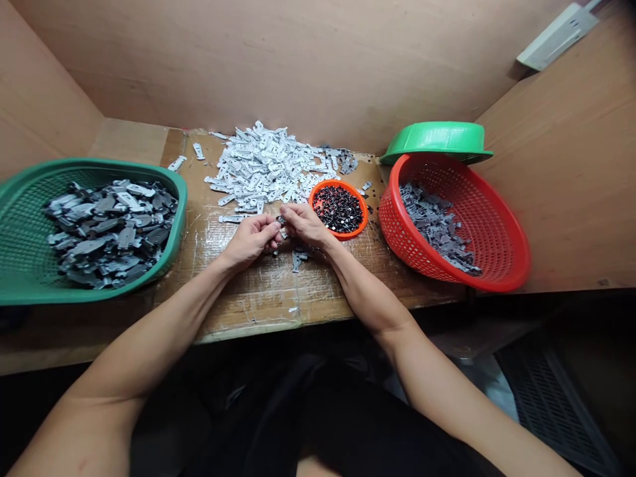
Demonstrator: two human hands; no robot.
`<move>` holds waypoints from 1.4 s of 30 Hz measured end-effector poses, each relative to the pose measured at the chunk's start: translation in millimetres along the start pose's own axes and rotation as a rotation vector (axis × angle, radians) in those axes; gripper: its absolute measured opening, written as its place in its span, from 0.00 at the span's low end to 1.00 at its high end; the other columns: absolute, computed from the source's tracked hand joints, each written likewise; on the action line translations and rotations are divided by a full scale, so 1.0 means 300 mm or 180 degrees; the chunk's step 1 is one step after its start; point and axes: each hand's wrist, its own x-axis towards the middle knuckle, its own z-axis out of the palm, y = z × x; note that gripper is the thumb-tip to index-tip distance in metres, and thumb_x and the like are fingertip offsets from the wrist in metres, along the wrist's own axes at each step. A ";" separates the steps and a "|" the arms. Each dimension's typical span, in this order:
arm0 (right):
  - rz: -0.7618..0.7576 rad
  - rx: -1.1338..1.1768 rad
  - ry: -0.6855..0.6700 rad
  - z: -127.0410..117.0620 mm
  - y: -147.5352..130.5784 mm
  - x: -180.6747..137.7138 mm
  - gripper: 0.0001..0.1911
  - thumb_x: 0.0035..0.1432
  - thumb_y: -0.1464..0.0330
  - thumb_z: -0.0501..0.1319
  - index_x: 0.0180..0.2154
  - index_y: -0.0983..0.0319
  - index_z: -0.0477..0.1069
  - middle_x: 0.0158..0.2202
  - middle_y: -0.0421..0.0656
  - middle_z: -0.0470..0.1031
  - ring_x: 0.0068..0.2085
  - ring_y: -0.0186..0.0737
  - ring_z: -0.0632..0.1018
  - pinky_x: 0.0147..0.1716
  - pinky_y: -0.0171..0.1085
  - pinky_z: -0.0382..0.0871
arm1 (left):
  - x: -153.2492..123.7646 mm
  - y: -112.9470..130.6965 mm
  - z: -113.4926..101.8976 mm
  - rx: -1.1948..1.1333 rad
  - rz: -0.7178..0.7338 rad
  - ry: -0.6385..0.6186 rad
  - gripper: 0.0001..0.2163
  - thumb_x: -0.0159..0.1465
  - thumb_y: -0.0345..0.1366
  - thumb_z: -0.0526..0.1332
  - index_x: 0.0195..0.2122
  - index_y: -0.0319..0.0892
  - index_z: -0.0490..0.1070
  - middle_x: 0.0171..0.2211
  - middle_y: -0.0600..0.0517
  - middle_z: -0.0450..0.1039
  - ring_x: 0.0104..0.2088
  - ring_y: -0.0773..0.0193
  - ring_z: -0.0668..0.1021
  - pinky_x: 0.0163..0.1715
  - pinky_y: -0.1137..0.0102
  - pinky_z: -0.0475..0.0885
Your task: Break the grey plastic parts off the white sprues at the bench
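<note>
My left hand and my right hand meet over the middle of the table, fingers closed in a pinch. Between the fingertips shows a small part, dark grey with a light bit; the fingers hide most of it. Just below my right hand lie a few loose grey clip-like pieces. Beyond both hands spreads a heap of flat, light-grey slotted pieces. Close to my right hand stands an orange bowl of small shiny black parts.
A green basket of grey, black-edged assembled pieces stands at left. The tilted red basket at right holds grey clip-like pieces, with a light-green basket behind it. Wooden panels enclose the table.
</note>
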 end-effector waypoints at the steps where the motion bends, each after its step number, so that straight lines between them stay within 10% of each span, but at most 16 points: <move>1: 0.0098 0.0063 0.0026 -0.005 0.002 0.001 0.42 0.62 0.24 0.62 0.31 0.56 0.66 0.21 0.33 0.64 0.25 0.33 0.62 0.26 0.36 0.56 | 0.002 -0.003 -0.002 -0.0033 -0.0017 0.0029 0.20 0.61 0.50 0.82 0.33 0.41 0.77 0.28 0.51 0.80 0.24 0.70 0.76 0.26 0.75 0.70; 13: -0.0460 -0.1066 -0.0389 -0.004 -0.020 -0.013 0.39 0.74 0.33 0.55 0.28 0.58 0.68 0.26 0.37 0.67 0.31 0.36 0.66 0.35 0.39 0.59 | 0.010 -0.020 0.003 0.0153 -0.0023 0.0062 0.34 0.55 0.68 0.84 0.36 0.42 0.76 0.26 0.52 0.79 0.22 0.68 0.78 0.23 0.73 0.73; 18: -0.0706 -0.1313 0.0055 0.024 -0.040 -0.031 0.38 0.76 0.34 0.55 0.26 0.57 0.62 0.24 0.36 0.63 0.29 0.35 0.63 0.34 0.40 0.56 | 0.004 -0.013 0.002 0.0188 0.0053 -0.0025 0.32 0.59 0.67 0.82 0.33 0.42 0.74 0.25 0.54 0.76 0.22 0.69 0.76 0.22 0.74 0.72; 26: 0.0489 0.0511 -0.0144 0.039 -0.023 0.009 0.43 0.56 0.24 0.69 0.27 0.54 0.60 0.18 0.30 0.56 0.20 0.30 0.53 0.20 0.36 0.47 | 0.012 0.022 -0.052 -0.0087 -0.0366 -0.0144 0.22 0.60 0.53 0.85 0.38 0.41 0.81 0.31 0.48 0.85 0.26 0.65 0.83 0.26 0.74 0.77; 42: 0.0431 0.0110 -0.0112 -0.040 -0.075 -0.017 0.36 0.57 0.34 0.77 0.31 0.59 0.72 0.21 0.32 0.69 0.20 0.28 0.62 0.19 0.32 0.51 | 0.006 0.037 -0.048 -0.0294 -0.0472 0.0155 0.20 0.55 0.45 0.89 0.40 0.40 0.87 0.35 0.48 0.87 0.34 0.62 0.90 0.34 0.75 0.83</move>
